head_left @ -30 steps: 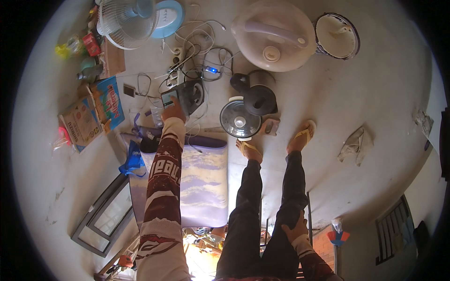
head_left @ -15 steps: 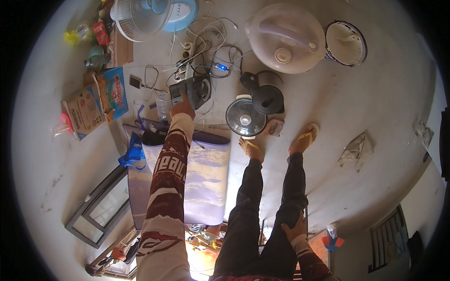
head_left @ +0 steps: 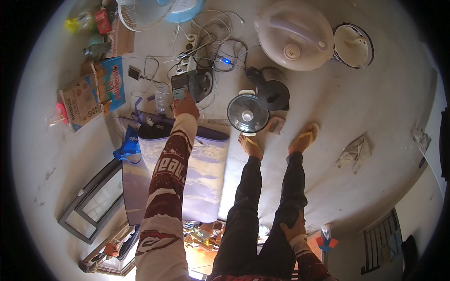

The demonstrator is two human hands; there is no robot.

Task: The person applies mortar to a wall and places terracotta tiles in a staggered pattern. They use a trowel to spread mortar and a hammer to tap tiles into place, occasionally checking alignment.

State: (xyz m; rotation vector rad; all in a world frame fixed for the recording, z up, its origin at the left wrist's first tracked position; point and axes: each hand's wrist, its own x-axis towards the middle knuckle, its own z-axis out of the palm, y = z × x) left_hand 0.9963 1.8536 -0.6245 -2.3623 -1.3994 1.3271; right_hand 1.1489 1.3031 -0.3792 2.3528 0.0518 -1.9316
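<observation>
My left hand (head_left: 186, 107) is stretched forward, closed on the lower end of a dark phone (head_left: 179, 85) with a partly lit screen. Just beyond and to its right, a dark iron (head_left: 202, 85) stands on the floor, partly covered by the phone. My right hand (head_left: 294, 228) lies against my right thigh with nothing visible in it; some of its fingers are hidden at the side of the leg. A clear plastic bottle (head_left: 161, 100) is left of the phone.
White power strips (head_left: 186, 64) and tangled cables lie ahead. A black kettle (head_left: 273, 95) and glass-lidded pot (head_left: 247, 114) stand before my feet. Farther off are a large lidded container (head_left: 295, 35), bucket (head_left: 352, 46) and fan (head_left: 149, 13). A purple patterned cabinet (head_left: 199, 175) stands beneath my left arm.
My left hand has moved slightly to the right and nearer, and the phone's screen now shows more fully. The view has shifted a little. My right hand stays on the thigh.
</observation>
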